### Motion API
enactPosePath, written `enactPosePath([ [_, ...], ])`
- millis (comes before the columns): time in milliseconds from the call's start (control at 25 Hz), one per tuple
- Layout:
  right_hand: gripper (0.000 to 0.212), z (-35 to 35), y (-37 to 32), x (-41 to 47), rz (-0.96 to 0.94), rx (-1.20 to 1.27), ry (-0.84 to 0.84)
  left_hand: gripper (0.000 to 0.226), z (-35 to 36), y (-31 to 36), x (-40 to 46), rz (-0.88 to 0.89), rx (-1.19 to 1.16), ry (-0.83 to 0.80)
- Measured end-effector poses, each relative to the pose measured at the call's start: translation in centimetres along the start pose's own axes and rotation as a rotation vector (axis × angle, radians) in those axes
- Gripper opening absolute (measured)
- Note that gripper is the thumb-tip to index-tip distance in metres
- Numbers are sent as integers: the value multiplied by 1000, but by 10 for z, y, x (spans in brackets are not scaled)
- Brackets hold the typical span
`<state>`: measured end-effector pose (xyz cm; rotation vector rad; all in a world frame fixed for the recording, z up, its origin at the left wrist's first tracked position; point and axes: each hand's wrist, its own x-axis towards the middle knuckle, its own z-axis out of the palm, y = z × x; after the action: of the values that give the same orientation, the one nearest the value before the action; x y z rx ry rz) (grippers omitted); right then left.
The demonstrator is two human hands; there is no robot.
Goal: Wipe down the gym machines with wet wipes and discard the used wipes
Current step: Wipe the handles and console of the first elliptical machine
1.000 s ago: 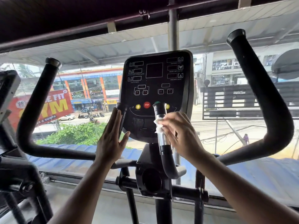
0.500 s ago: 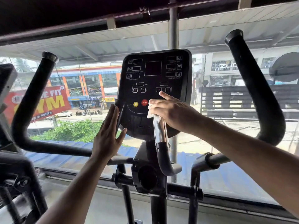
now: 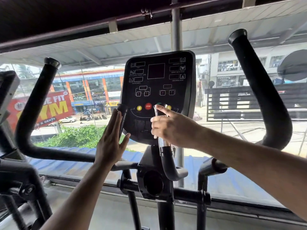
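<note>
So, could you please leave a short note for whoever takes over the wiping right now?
Left hand: open, flat against the left inner grip.
Right hand: wrapped round the right inner grip in front of the console; the wipe is barely visible under it.
Done: cannot tell from this view.
Left: judging by the task, the long outer handlebars, then bin the wipe.

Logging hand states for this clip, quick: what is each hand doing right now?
Left hand: open, straight fingers against the small left grip.
Right hand: curled around the chrome grip post; wipe not visible.
</note>
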<state>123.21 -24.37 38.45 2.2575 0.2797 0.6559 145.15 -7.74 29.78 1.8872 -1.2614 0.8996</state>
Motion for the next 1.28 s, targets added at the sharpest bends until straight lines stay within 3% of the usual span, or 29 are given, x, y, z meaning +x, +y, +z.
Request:
enactPosePath([
  [200, 38, -9, 11, 18, 104, 51, -31, 92, 0, -3, 0, 4, -9, 0],
  [320, 34, 1, -26, -8, 4, 84, 6, 92, 1, -3, 0, 15, -1, 4],
  [480, 30, 2, -45, -19, -161, 73, -64, 90, 0, -2, -1, 16, 4, 2],
  [680, 30, 1, 24, 23, 16, 71, 64, 90, 0, -2, 0, 22, -12, 20],
  [800, 20, 18, 26, 14, 100, 204, 243, 92, 0, -2, 1, 41, -26, 32],
  [920, 32, 37, 1, -19, 293, 429, 422, 94, 3, -4, 0, 64, -25, 54],
  [1040, 43, 46, -32, -34, 678, 852, 573, 96, 4, -3, -1, 62, -20, 56],
  [1160, 35, 52, -44, -16, 1062, 1135, 613, 96, 3, -4, -1, 48, 13, 46],
  [1280, 30, 39, -29, 10, 1238, 1460, 618, 95, 3, -4, -1, 51, 21, 39],
])
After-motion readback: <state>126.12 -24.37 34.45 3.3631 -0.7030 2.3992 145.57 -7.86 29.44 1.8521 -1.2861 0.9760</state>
